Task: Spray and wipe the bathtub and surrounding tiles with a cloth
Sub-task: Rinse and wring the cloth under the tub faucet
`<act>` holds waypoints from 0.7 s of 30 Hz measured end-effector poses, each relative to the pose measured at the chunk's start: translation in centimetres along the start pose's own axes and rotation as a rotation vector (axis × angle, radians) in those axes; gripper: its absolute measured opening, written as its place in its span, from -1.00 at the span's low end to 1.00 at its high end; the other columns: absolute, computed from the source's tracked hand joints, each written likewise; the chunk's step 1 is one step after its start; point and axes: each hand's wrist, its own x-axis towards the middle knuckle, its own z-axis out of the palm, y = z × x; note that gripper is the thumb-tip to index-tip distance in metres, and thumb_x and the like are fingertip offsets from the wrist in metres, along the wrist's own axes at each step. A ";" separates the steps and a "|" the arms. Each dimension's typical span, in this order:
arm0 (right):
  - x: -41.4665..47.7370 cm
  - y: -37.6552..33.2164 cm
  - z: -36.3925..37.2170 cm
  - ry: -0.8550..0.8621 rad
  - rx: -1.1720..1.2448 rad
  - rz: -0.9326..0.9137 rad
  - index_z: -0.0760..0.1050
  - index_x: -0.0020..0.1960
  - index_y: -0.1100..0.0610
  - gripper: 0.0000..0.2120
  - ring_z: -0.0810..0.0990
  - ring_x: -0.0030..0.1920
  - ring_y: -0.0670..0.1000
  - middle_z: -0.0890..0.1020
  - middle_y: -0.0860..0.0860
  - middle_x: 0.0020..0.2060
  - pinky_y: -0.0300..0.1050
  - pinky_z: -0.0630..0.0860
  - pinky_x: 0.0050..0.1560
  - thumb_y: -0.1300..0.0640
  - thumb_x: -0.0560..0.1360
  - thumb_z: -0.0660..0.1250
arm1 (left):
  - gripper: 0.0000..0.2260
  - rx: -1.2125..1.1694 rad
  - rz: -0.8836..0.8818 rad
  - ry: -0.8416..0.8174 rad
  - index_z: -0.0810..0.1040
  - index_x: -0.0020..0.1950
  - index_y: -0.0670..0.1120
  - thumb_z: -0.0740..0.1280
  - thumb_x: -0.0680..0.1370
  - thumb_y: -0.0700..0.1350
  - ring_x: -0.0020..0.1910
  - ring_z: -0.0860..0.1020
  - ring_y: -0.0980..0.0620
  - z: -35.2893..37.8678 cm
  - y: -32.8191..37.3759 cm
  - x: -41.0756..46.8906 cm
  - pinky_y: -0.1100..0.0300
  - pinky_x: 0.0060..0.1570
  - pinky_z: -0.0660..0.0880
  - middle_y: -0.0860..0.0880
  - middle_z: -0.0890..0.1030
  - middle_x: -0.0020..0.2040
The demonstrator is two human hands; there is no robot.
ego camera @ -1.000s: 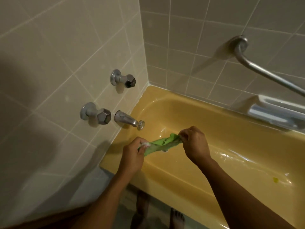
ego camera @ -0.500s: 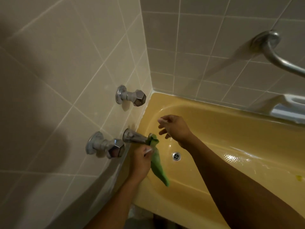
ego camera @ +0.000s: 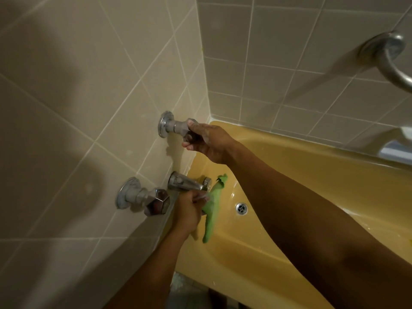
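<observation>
A green cloth point(ego camera: 211, 208) hangs twisted from my left hand point(ego camera: 189, 208), which grips it just under the chrome spout point(ego camera: 187, 183). The cloth's top end reaches up beside the spout's mouth, its lower end dangles over the yellow bathtub point(ego camera: 289, 166). My right hand point(ego camera: 207, 139) grips the upper tap handle point(ego camera: 178, 128) on the left tiled wall point(ego camera: 89, 108), fingers and thumb curled round its faceted knob.
A second faceted tap point(ego camera: 153, 201) sticks out of the wall left of my left hand. The drain point(ego camera: 241, 208) sits in the tub floor. A chrome grab bar point(ego camera: 392, 61) and a white soap holder point(ego camera: 401, 141) are on the back wall at right.
My right hand let go of the cloth, rose from over the tub and took hold of the upper tap. My left hand brought the cloth under the spout. The view moved closer to the wall.
</observation>
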 end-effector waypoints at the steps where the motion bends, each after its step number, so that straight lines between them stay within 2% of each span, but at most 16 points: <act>1: 0.2 -0.1 0.0 0.006 -0.005 0.013 0.47 0.28 0.40 -0.60 0.60 -0.16 0.15 0.55 0.19 -0.18 -0.06 0.60 -0.11 0.10 0.62 0.36 | -0.90 -0.003 -0.012 0.000 0.63 0.01 -0.08 0.34 0.64 -0.23 0.05 0.62 0.03 -0.1 -0.2 0.1 0.24 -0.20 0.62 0.01 0.67 0.03; 3: 0.4 -0.3 0.0 -0.001 0.003 0.037 0.47 0.28 0.40 -0.60 0.60 -0.15 0.15 0.55 0.20 -0.16 -0.06 0.61 -0.08 0.12 0.60 0.39 | -0.90 0.076 0.006 0.012 0.66 -0.01 0.01 0.38 0.62 -0.17 0.08 0.64 0.01 -0.5 -0.9 0.2 0.01 0.00 0.64 0.04 0.69 0.04; 5: 0.5 -0.4 0.0 0.000 0.013 0.044 0.48 0.27 0.40 -0.62 0.59 -0.17 0.14 0.53 0.21 -0.14 -0.05 0.61 -0.06 0.15 0.59 0.40 | -0.86 0.124 0.019 0.042 0.68 -0.04 0.10 0.41 0.60 -0.15 0.08 0.65 0.02 -0.7 -1.4 0.0 -0.08 0.09 0.63 0.07 0.70 0.04; 8: 0.9 -0.5 0.1 0.022 -0.055 0.014 0.48 0.29 0.38 -0.63 0.61 -0.14 0.14 0.57 0.23 -0.06 -0.01 0.64 -0.01 0.20 0.57 0.42 | -0.85 0.107 0.001 0.081 0.66 -0.03 0.12 0.41 0.60 -0.16 0.06 0.65 0.07 -1.0 -2.0 -0.3 0.00 0.07 0.65 0.08 0.69 0.04; 11: 0.9 -0.5 0.0 0.070 -0.254 -0.049 0.45 0.40 0.29 -0.52 0.68 -0.04 0.17 0.62 0.27 0.11 0.05 0.67 0.05 0.27 0.52 0.47 | -0.85 0.097 -0.001 0.098 0.66 -0.04 0.11 0.42 0.60 -0.16 0.01 0.65 0.10 -1.1 -2.0 -0.8 0.05 0.02 0.67 0.11 0.68 0.00; 13: 0.7 -0.3 -0.3 0.071 -0.344 -0.123 0.46 0.42 0.24 -0.48 0.68 -0.02 0.15 0.63 0.22 0.10 0.05 0.67 0.07 0.29 0.49 0.49 | -0.86 0.105 0.000 0.097 0.66 -0.03 0.11 0.42 0.60 -0.16 -0.01 0.66 0.09 -1.2 -1.9 -0.8 0.04 0.02 0.67 0.10 0.68 -0.02; 15: 0.5 0.0 -0.6 0.084 -0.536 -0.253 0.49 0.41 0.14 -0.46 0.65 0.07 0.11 0.63 0.09 0.12 0.03 0.65 0.14 0.26 0.46 0.53 | -0.85 0.096 -0.009 0.088 0.65 -0.02 0.10 0.42 0.60 -0.17 -0.01 0.66 0.08 -1.1 -1.8 -1.1 0.02 0.04 0.67 0.10 0.68 -0.01; 18: 0.5 0.6 -0.9 0.132 -0.876 -0.417 0.46 0.46 -0.01 -0.35 0.56 0.24 0.02 0.59 -0.01 0.30 -0.09 0.54 0.28 0.20 0.42 0.57 | -0.86 0.060 -0.017 0.078 0.65 0.01 0.07 0.40 0.61 -0.18 0.02 0.65 0.07 -1.0 -1.8 -1.5 0.03 0.05 0.67 0.07 0.68 0.01; 21: 0.5 1.2 -1.4 0.131 -0.932 -0.492 0.44 0.48 -0.07 -0.32 0.58 0.22 0.00 0.57 -0.02 0.34 0.00 0.57 0.27 0.21 0.43 0.56 | -0.87 0.057 0.002 0.069 0.67 0.07 0.01 0.37 0.62 -0.19 0.00 0.64 0.12 -1.0 -1.8 -2.1 0.17 -0.05 0.65 0.07 0.68 0.01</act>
